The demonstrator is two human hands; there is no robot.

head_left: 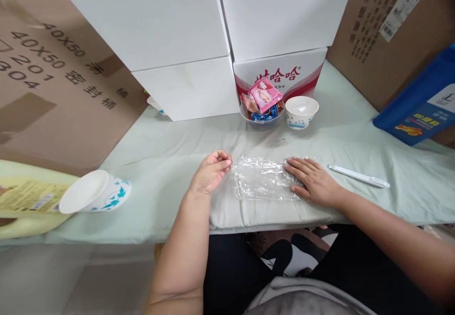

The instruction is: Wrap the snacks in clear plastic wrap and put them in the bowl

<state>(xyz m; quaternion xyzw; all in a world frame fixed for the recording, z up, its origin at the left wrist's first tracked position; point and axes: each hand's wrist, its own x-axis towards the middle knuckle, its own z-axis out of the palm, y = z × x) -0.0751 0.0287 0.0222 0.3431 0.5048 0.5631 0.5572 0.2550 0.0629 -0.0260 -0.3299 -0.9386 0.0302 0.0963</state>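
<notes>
A clear plastic bag (261, 180) lies flat and crinkled on the cloth-covered table (170, 163), close to its front edge. My left hand (212, 169) pinches the bag's left upper corner between thumb and fingers. Flat on the bag's right part rests my right hand (311, 180), its fingers spread and pointing left. A white pen (359, 176) lies to the right of that hand.
Behind the bag stand a bowl of wrapped snacks (263, 104) and a white paper cup (301, 112). Another paper cup (95, 191) leans sideways at the left. White boxes (195, 92), cardboard boxes (64, 78) and a blue container (415, 106) surround the table.
</notes>
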